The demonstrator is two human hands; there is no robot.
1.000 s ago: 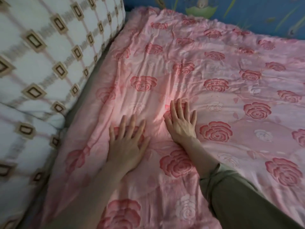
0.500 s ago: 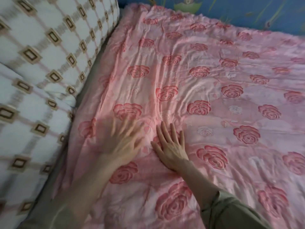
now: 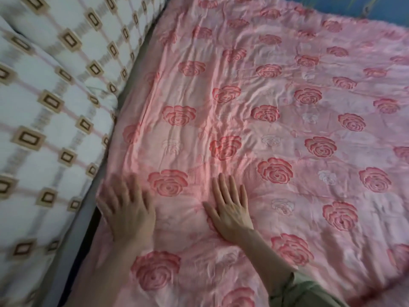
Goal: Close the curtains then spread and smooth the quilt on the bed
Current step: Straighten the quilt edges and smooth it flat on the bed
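Note:
A pink quilt (image 3: 276,120) printed with red roses lies spread over the bed, with fine wrinkles across its middle. My left hand (image 3: 128,207) rests flat, palm down, fingers apart, at the quilt's left edge; it is motion-blurred. My right hand (image 3: 231,207) lies flat and open on the quilt a hand's width to the right, with an olive sleeve at the bottom. No curtains are in view.
Two white pillows with brown square patterns (image 3: 51,103) are stacked along the left side. A grey strip of mattress (image 3: 88,222) shows between them and the quilt. Blue patterned wall (image 3: 332,7) runs behind the quilt's far edge.
Both hands have slid toward me across the quilt, and the left hand has moved out to the left edge. The view has tilted so more of the far quilt shows.

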